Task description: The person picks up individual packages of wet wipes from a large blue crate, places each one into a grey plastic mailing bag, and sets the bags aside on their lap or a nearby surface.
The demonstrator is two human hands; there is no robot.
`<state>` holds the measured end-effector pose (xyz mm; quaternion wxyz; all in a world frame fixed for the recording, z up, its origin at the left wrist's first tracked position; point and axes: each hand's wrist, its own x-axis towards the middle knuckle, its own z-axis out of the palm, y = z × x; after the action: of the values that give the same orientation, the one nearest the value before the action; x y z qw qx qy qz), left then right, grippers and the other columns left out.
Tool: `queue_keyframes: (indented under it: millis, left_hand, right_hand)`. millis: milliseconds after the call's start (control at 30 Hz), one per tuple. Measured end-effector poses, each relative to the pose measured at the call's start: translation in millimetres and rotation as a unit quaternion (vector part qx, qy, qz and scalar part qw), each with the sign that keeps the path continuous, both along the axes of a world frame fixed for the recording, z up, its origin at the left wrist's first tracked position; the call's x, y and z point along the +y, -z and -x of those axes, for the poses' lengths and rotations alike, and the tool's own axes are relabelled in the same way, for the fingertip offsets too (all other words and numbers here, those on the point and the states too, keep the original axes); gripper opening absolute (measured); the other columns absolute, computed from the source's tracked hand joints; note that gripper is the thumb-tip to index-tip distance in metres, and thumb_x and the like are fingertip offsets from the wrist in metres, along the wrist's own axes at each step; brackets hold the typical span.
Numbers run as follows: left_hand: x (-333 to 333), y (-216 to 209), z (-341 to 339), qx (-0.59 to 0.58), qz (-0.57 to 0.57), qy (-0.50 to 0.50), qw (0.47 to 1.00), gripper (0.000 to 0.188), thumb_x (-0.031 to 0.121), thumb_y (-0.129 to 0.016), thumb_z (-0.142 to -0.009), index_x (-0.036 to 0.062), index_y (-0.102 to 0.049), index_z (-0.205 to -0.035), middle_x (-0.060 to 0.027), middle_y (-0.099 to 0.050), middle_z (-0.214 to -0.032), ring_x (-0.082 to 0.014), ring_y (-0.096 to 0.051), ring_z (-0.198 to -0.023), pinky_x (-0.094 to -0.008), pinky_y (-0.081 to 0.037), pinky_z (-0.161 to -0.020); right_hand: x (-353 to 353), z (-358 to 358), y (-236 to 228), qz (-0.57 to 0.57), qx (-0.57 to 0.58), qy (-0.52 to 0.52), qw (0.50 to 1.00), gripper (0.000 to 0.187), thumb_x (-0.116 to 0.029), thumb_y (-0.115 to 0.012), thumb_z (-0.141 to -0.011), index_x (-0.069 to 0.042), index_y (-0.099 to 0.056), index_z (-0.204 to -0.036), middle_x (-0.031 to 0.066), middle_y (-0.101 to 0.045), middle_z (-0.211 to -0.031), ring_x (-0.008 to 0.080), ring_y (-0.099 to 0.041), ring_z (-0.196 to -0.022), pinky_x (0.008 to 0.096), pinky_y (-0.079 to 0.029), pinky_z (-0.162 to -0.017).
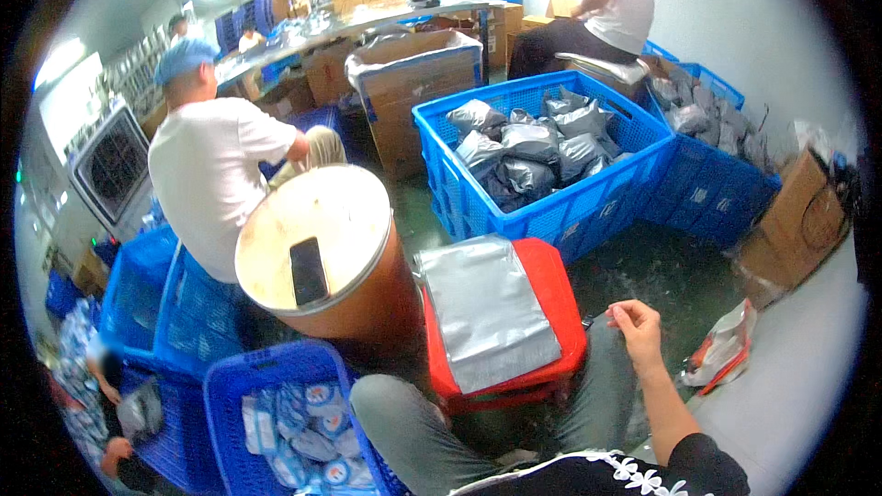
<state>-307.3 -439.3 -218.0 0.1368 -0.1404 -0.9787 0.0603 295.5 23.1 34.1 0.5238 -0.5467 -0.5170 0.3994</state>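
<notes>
With the red stool (565, 312) as reference, flat grey plastic bags (491, 312) lie on its seat, their far left corner apparently overhanging; a nudge from the wearer's knees (390, 404), close before it, could slide them off. The right hand (636, 326), just right of the stool, has thumb and fingertips drawn together; whether anything thin lies between cannot be told. The left hand is out of view. Left of the stool, a drum (377, 289) bearing a phone (309, 271) limits elbow room; beyond it, a blue crate (524, 225) of filled grey parcels (533, 142) obstructs passage.
</notes>
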Motion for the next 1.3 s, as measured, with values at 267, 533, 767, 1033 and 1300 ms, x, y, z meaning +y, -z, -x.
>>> queue_keyframes:
  millis: [267,533,767,1033,1300]
  left_hand:
    - [239.0,-321.9,-90.7,-0.325,-0.634,0.359,0.603,0.094,0.02,-0.084,-0.054,0.0071,-0.041,-0.137,-0.0092,-0.052,-0.126,-0.0253,-0.052,-0.116,-0.039,-0.041,-0.103]
    - [431.8,-364.8,-287.2,-0.801,-0.32,0.452,0.226,0.103,0.026,-0.09,-0.054,0.0008,-0.039,-0.14,-0.011,-0.053,-0.129,-0.0217,-0.051,-0.119,-0.0376,-0.042,-0.101]
    - [515.2,-312.2,-284.2,-0.507,-0.166,0.666,0.522,0.064,0.021,-0.071,-0.087,0.0051,-0.045,-0.142,-0.0132,-0.043,-0.15,-0.0262,-0.034,-0.143,-0.0422,-0.026,-0.117]
    - [483.3,-239.6,-291.0,-0.166,0.008,0.748,0.643,0.064,0.047,-0.055,-0.093,0.017,-0.042,-0.147,-0.0145,-0.03,-0.157,-0.0379,-0.024,-0.146,-0.0561,-0.017,-0.117]
    - [461.0,-263.9,-327.1,-0.172,-0.179,0.688,0.682,0.035,0.023,-0.071,-0.076,0.0065,-0.061,-0.105,-0.0148,-0.059,-0.106,-0.0341,-0.056,-0.102,-0.0455,-0.045,-0.086]
  right_hand:
    - [4.8,86.9,-52.0,-0.056,0.114,-0.358,0.925,0.062,-0.027,-0.069,-0.089,-0.004,-0.043,-0.141,0.0144,-0.06,-0.126,0.02,-0.062,-0.108,0.0371,-0.049,-0.094]
    - [-47.1,101.7,18.6,0.278,0.414,-0.523,0.691,0.09,-0.062,-0.061,-0.082,-0.009,-0.034,-0.149,0.014,-0.042,-0.147,0.0326,-0.044,-0.133,0.049,-0.036,-0.11]
    - [-29.3,-36.9,57.4,0.174,0.584,-0.121,0.783,0.086,-0.06,-0.062,-0.082,-0.008,-0.038,-0.146,0.0141,-0.047,-0.143,0.0326,-0.049,-0.128,0.0486,-0.04,-0.107]
    - [-59.0,-109.2,59.2,0.057,0.59,0.028,0.805,0.081,-0.057,-0.063,-0.082,-0.008,-0.043,-0.143,0.0142,-0.053,-0.137,0.0325,-0.054,-0.123,0.0481,-0.045,-0.103]
    - [0.9,-26.9,-41.2,0.072,0.264,-0.161,0.948,0.092,-0.026,-0.082,-0.068,-0.001,-0.038,-0.144,0.0137,-0.057,-0.13,0.0267,-0.057,-0.118,0.0391,-0.043,-0.103]
